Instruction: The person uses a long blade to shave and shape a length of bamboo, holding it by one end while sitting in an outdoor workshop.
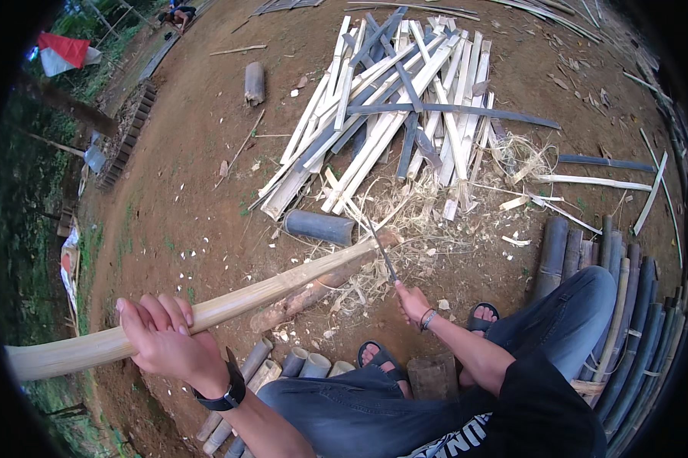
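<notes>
My left hand [164, 336] is closed around a long pale bamboo strip [260, 296], fingers over its upper edge. The strip runs from the left rim up toward the middle. Its far end lies over a short brown log [306, 302] among shavings. In my right hand [414, 303] is a knife, gripped by its handle, which the fingers mostly hide. The thin dark blade [381, 248] points up and away, beside the strip's far end; whether it touches the strip I cannot tell.
A heap of split bamboo strips [451, 126] lies ahead, with curly shavings [523, 156] at its right. A dark bamboo half-piece [319, 227] rests before it. Bamboo poles [642, 343] are stacked at right, and cut bamboo lengths [313, 366] lie by my legs. A person [180, 17] crouches far left.
</notes>
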